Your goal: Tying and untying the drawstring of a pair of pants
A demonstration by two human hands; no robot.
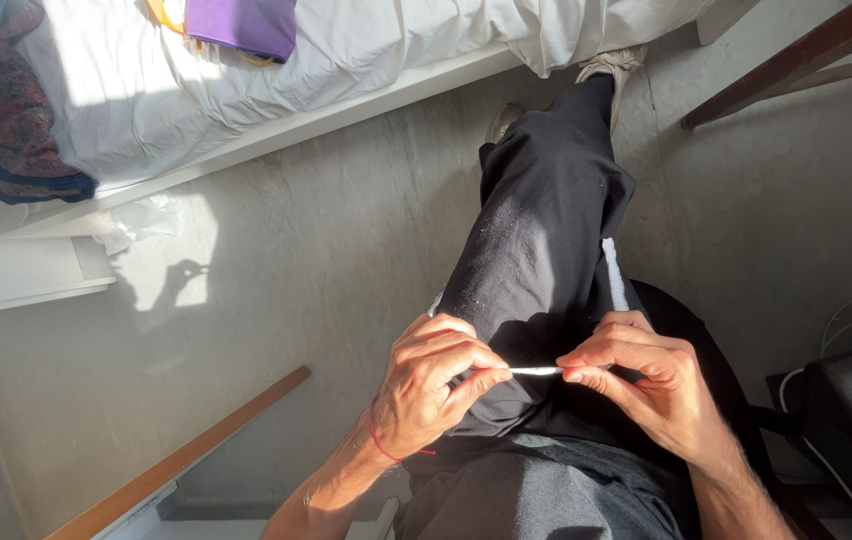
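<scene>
Hands over lap: left hand (436, 385) and right hand (646, 385) each pinch one end of a thin white stick (536, 371), both grips closed on it, level above black trousers (536, 260). Red string on left wrist. White bed (246, 90) beyond, purple cloth (243, 24) on it.

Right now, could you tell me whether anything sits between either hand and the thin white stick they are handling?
Nothing visible does. The left hand pinches one end of the thin white stick and the right hand pinches the other, over the black trousers. Only the short middle stretch shows between the fingertips.
</scene>
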